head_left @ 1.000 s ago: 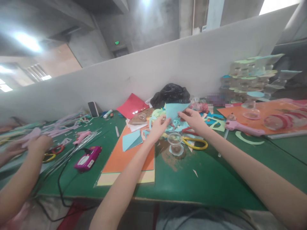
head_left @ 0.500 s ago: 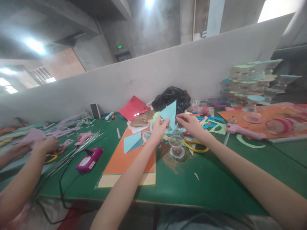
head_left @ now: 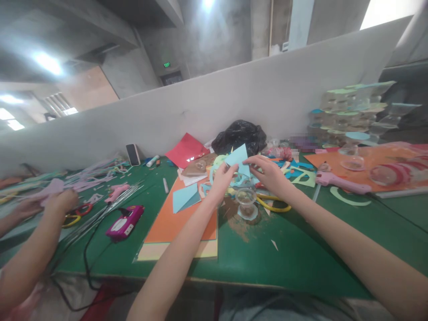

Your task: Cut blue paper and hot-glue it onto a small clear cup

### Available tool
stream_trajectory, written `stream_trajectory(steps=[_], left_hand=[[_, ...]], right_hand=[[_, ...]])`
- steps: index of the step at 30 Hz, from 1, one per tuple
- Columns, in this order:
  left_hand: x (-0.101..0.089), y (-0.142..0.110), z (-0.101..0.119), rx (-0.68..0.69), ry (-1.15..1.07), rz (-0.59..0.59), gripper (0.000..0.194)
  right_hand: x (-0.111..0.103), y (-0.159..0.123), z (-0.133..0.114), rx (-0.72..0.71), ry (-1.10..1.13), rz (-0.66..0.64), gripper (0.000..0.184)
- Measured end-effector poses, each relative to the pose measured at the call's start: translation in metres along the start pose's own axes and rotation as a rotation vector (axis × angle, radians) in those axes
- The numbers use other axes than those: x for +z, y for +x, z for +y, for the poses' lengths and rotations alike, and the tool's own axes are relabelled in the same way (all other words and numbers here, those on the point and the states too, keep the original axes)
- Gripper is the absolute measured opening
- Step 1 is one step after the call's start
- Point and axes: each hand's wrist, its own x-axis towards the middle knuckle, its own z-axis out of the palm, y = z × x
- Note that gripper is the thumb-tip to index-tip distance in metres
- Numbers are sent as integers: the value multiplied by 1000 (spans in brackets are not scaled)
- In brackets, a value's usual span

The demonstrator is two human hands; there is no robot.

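Note:
A light blue sheet of paper (head_left: 238, 155) is held up over the middle of the table. My left hand (head_left: 222, 179) pinches its lower left side, thumb in front. On the right edge, the fingertips of my right hand (head_left: 267, 171) are closed on the same paper. Below my hands stands a small clear plastic cup piece (head_left: 245, 196) with a pale, many-sided base. Yellow-handled scissors (head_left: 276, 205) lie beside it, under my right wrist. Another folded blue paper (head_left: 186, 197) rests on orange sheets (head_left: 180, 225) to the left.
A pink glue gun (head_left: 343, 182) lies to the right, near stacked plastic cup pieces (head_left: 351, 109). Behind my hands sit a black plastic bag (head_left: 239, 137) and paper scraps. At left are a magenta power box (head_left: 125, 223), a cable and a co-worker's hands (head_left: 60, 200).
My right hand has moved left and taken hold of the blue paper's right edge. The paper has tilted and its top sits slightly lower.

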Motion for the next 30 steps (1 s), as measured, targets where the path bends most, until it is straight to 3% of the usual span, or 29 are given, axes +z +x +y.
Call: stream_trajectory(steps=[4,9,15,21,26,30], left_hand=[[-3,1,-2,-7,-46,29,24],[-9,3,-3,26,20,-15,23],[-8,4,-3,52,164,-62,19],[-2,-6,11,94,300,-112,16],[0,-7,11,44,273,-84,11],[-3,0,3,2,180,-37,12]], right_hand=[[-2,1,1,-43,17,-15,22],[-2,1,1,-8,60,-35,22],[0,5,-1,205,220,71,22],[7,5,1,470,395,78,30],[8,5,5,484,440,59,30],[5,3,6,388,507,-63,30]])
